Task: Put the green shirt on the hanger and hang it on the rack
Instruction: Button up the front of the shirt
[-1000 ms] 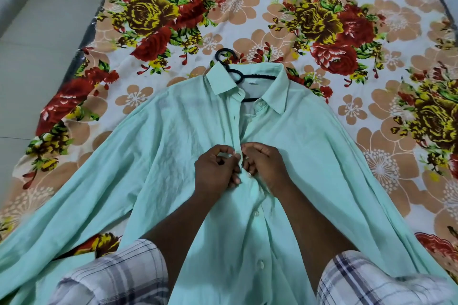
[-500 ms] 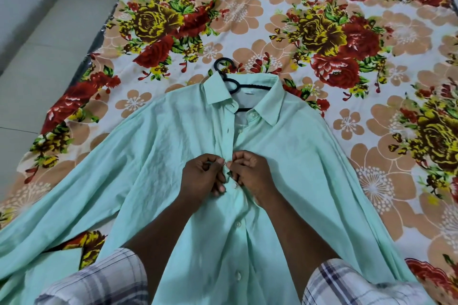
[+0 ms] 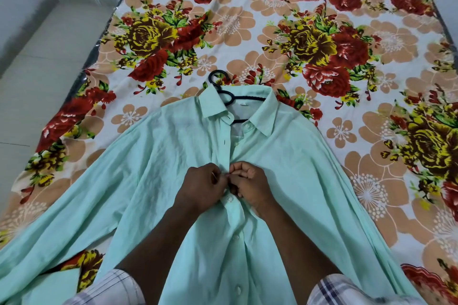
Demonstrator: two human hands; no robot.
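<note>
Shirt [image 3: 161,161] lies front-up on the sheet [image 3: 247,32], collar away from you. Hanger [image 3: 249,98] is already inside, hook out past the collar. The placket runs straight away from you, btwn both hands. L hand [image 3: 200,188] and R hand [image 3: 250,183] meet on it mid-chest, fingers curled, pinching its two edges, prob. fastening a button. The open part lies just beyond your fingertips, toward the collar.

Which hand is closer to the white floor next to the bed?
Left. The left hand pinches the green shirt front on the side toward the floor; the right hand pinches it just beyond, farther from the floor.
</note>
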